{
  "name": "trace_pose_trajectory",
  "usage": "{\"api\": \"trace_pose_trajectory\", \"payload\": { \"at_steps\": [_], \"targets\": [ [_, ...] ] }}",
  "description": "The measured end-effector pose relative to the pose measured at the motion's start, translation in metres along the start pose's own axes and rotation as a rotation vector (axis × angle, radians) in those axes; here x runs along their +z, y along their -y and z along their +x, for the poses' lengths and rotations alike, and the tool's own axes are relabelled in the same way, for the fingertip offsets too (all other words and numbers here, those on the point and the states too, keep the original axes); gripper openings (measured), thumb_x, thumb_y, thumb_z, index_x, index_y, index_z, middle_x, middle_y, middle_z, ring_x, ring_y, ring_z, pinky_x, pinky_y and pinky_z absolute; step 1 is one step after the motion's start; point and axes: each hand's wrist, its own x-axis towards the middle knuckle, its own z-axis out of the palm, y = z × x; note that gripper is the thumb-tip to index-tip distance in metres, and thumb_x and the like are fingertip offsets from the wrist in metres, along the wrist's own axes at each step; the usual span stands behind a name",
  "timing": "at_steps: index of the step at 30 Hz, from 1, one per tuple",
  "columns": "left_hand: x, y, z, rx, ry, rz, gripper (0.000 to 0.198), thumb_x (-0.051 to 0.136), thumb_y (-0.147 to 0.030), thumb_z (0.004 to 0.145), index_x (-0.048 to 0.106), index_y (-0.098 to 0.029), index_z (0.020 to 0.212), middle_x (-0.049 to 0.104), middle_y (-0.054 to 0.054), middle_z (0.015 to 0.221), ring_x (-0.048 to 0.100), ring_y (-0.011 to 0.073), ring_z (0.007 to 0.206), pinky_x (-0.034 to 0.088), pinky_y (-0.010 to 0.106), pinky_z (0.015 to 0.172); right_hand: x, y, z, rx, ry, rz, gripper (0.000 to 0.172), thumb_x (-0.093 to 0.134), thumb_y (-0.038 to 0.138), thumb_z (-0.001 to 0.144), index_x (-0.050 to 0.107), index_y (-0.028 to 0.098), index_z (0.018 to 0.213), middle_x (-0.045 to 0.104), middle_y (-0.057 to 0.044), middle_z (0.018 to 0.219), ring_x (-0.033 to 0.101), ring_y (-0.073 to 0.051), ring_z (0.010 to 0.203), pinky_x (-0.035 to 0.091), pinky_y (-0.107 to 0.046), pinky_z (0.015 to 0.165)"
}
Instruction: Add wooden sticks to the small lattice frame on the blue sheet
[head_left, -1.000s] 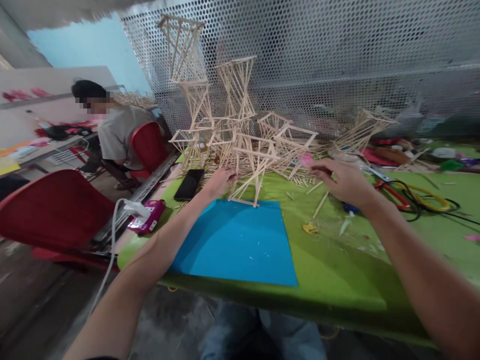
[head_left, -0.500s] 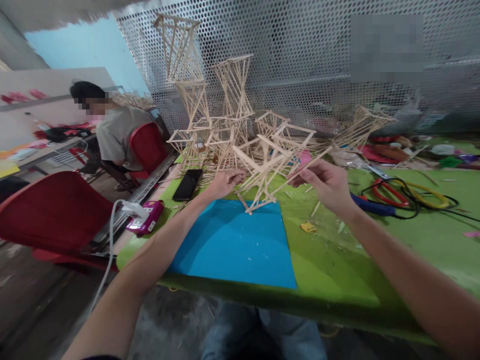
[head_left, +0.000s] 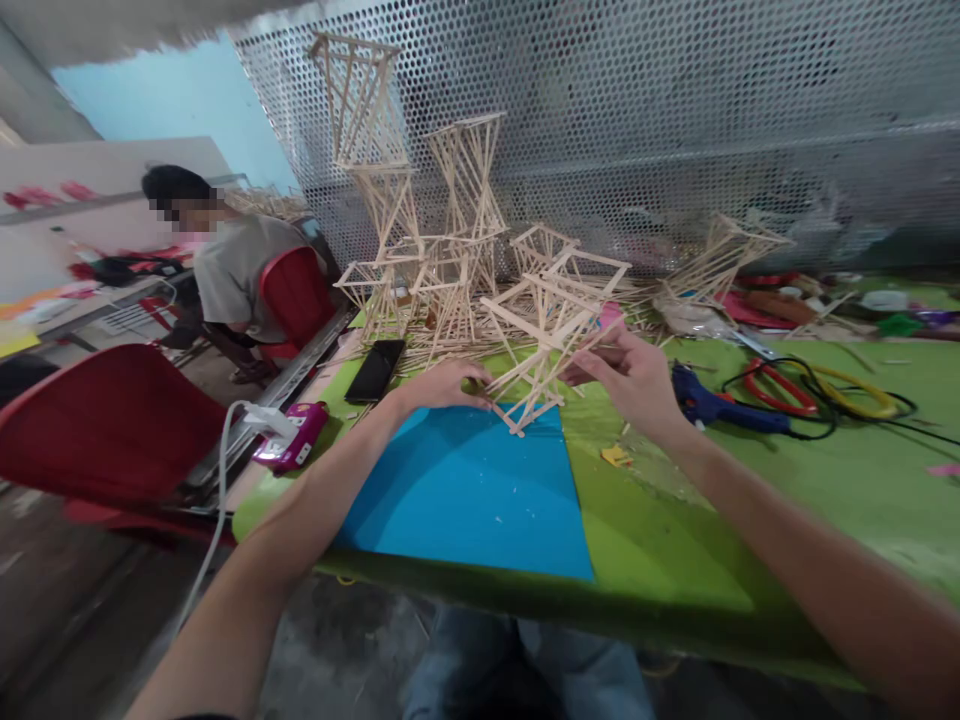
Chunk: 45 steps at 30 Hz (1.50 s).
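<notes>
We see a stick frame [head_left: 544,345] tilted over the far edge of the blue sheet [head_left: 469,490], which we take as our landmark. The frame is an open lattice of thin pale wooden sticks, with a squarish top, crossed diagonal struts and a bottom rail; one low corner touches the sheet's far edge while the rest leans up and away toward the right.

Our left hand [head_left: 442,385] lies just beyond the sheet's far edge, fingers pinched on the frame's lower left stick. Our right hand [head_left: 630,375], past the sheet's far right corner, grips the frame's right side with curled fingers, and it also seems to hold a loose stick, though we cannot tell for sure.

Behind the sheet, more stick frames [head_left: 420,220] stand stacked against a perforated metal wall [head_left: 675,120]. A black phone [head_left: 376,370] lies beyond the sheet's far left corner, and a pink charger [head_left: 292,437] with a white cable sits left of the sheet. Right of the sheet, on the green table [head_left: 675,540], lie a blue glue gun [head_left: 709,407] and coiled cables [head_left: 817,395]. Far left of the sheet, another person [head_left: 225,265] sits on a red chair [head_left: 296,290].
</notes>
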Motion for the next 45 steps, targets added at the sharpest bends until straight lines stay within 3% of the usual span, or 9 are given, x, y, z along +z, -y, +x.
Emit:
{"api": "trace_pose_trajectory", "payload": {
  "at_steps": [10,15,20,30,36,42,45],
  "targets": [
    [0.003,-0.008,0.002,0.099,0.048,-0.133,0.036,0.064,-0.051,0.103,0.08,-0.021,0.114,0.08,0.008,0.116,0.073,0.0204,0.102,0.052,0.029,0.089,0.007,0.005,-0.003,0.052,-0.054,-0.055,0.038,0.094,0.055,0.076,0.083,0.019,0.082,0.08,-0.006,0.072,0.078,-0.022,0.063,0.071,-0.035,0.065],
    [0.005,-0.02,0.0,0.083,0.022,-0.244,0.047,0.077,-0.057,0.091,0.077,-0.024,0.125,0.079,0.008,0.121,0.074,0.0238,0.107,0.055,0.032,0.091,0.016,0.005,-0.008,0.069,-0.097,-0.07,0.038,0.092,0.056,0.077,0.083,0.02,0.081,0.078,-0.006,0.071,0.074,-0.02,0.059,0.067,-0.032,0.058],
    [0.015,-0.027,0.004,0.058,0.033,-0.305,0.049,0.086,-0.059,0.082,0.078,-0.024,0.114,0.081,0.007,0.114,0.076,0.025,0.106,0.056,0.032,0.09,0.023,0.001,-0.009,0.065,-0.108,-0.091,0.04,0.09,0.059,0.078,0.081,0.02,0.075,0.071,-0.004,0.061,0.064,-0.016,0.05,0.059,-0.029,0.046],
    [0.024,-0.027,0.013,0.021,0.031,-0.305,0.042,0.081,-0.06,0.087,0.081,-0.022,0.105,0.08,0.005,0.106,0.074,0.0207,0.096,0.053,0.027,0.081,0.022,0.002,-0.005,0.047,-0.124,-0.116,0.041,0.09,0.059,0.078,0.078,0.02,0.075,0.072,-0.004,0.065,0.065,-0.015,0.052,0.059,-0.028,0.05],
    [0.024,-0.021,0.012,0.015,0.045,-0.321,0.043,0.079,-0.061,0.089,0.081,-0.023,0.11,0.08,0.004,0.109,0.074,0.0215,0.1,0.053,0.028,0.085,0.017,-0.008,-0.001,0.036,-0.116,-0.101,0.04,0.089,0.058,0.08,0.076,0.02,0.076,0.068,-0.002,0.061,0.06,-0.014,0.05,0.054,-0.028,0.047],
    [0.013,-0.017,0.008,0.042,0.005,-0.27,0.041,0.074,-0.061,0.093,0.081,-0.024,0.108,0.081,0.005,0.111,0.075,0.0218,0.102,0.054,0.029,0.089,0.003,-0.002,0.001,-0.159,-0.235,-0.066,0.035,0.074,0.055,0.095,0.062,0.025,0.08,0.061,0.0,0.069,0.056,-0.015,0.054,0.047,-0.031,0.049],
    [0.007,-0.011,0.005,-0.035,-0.033,-0.318,0.042,0.071,-0.062,0.095,0.083,-0.025,0.109,0.082,0.005,0.111,0.076,0.0229,0.102,0.057,0.029,0.088,-0.012,0.005,0.007,-0.265,-0.337,-0.009,0.035,0.065,0.058,0.1,0.055,0.029,0.084,0.058,-0.001,0.076,0.055,-0.017,0.059,0.045,-0.034,0.05]
  ]
}}
